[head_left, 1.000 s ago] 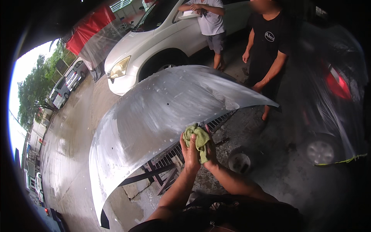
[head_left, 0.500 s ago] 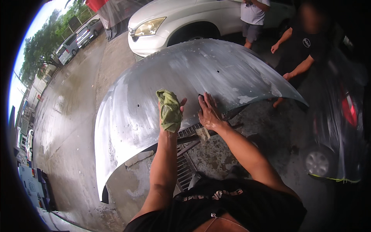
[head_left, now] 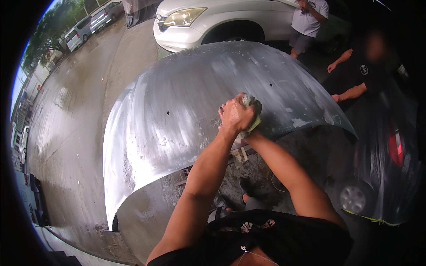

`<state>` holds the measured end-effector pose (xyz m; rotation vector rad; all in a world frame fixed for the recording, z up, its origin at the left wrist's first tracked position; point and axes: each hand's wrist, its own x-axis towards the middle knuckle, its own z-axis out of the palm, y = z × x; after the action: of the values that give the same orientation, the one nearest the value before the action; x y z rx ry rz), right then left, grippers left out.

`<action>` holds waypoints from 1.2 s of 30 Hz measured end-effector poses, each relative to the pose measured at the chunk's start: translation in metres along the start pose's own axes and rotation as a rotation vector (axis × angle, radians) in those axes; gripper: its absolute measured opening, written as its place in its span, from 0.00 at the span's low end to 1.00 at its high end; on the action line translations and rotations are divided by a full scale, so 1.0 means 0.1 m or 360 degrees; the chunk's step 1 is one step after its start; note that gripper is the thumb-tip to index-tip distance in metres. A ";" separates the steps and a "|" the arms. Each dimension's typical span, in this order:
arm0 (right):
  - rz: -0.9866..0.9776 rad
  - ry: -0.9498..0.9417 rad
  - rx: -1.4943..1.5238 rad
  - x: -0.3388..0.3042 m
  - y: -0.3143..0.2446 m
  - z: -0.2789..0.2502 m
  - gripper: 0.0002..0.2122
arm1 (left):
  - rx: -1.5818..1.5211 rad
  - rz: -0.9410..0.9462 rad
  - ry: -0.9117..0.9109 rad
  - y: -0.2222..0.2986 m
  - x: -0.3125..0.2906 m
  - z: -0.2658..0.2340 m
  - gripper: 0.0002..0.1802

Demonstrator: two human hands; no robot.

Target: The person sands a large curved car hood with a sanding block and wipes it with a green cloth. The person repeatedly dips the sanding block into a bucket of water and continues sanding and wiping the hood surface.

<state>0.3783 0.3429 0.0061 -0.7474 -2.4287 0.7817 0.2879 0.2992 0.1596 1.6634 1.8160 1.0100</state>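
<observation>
A car hood (head_left: 199,84), wet and patchy grey with whitish streaks, lies in front of me. My left hand (head_left: 235,114) grips a damp green cloth (head_left: 254,116) over the hood's near part, its fingers closed round it. Below and partly behind it is my right hand (head_left: 240,138). The left hand and wrist cover most of the right one, so its fingers and anything in them are hidden. My forearms come close together at the wrists.
A white car (head_left: 222,20) stands just beyond the hood. At the right, a person in dark clothes (head_left: 359,75) has a hand near the hood's edge; another person (head_left: 308,22) stands behind. A plastic-covered car (head_left: 395,173) is at the right, and wet pavement (head_left: 75,146) at the left.
My left hand has moved right with the cloth, turned over, and come across my right hand. The right hand, earlier flat on the hood with a dark piece at its fingertips, is now mostly covered.
</observation>
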 end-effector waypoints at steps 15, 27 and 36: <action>0.0136 -0.0541 -0.0982 -0.13 -0.03 -0.73 0.39 | 0.0896 -0.0287 0.0739 -1.77 -1.40 -0.67 0.42; -0.0065 -0.0616 -0.0788 -0.14 0.01 -0.76 0.38 | 0.0863 -0.0362 0.0751 -1.74 -1.36 -0.66 0.44; 0.0055 -0.0512 -0.0939 0.66 0.57 -0.94 0.39 | 0.0906 -0.0336 0.0705 -1.70 -1.33 -0.66 0.45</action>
<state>0.4040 0.4584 0.0553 -0.9313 -2.9906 0.1881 0.1505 0.1569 0.0508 1.5699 2.7086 0.8636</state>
